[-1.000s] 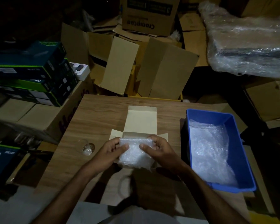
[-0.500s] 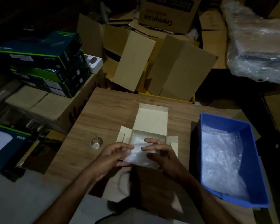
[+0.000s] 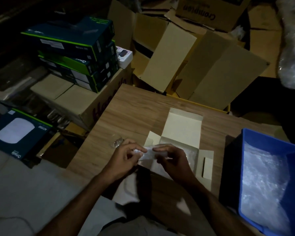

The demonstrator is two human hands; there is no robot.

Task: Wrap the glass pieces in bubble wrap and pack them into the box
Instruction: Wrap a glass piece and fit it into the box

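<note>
Since the earlier frame we lowered the bubble-wrapped bundle (image 3: 147,155) over the box (image 3: 182,143); both hands, left (image 3: 126,159) and right (image 3: 172,159), pinched it, fingers curled, wrists nearly meeting above the bench (image 3: 134,113).

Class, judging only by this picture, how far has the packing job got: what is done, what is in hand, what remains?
Done: the small cream cardboard box stands open on the wooden table. In hand: left hand and right hand hold a bubble-wrapped bundle at the box's mouth. Left: a clear glass piece lies unwrapped beside the left hand; spare bubble wrap waits in the blue plastic bin.
</note>
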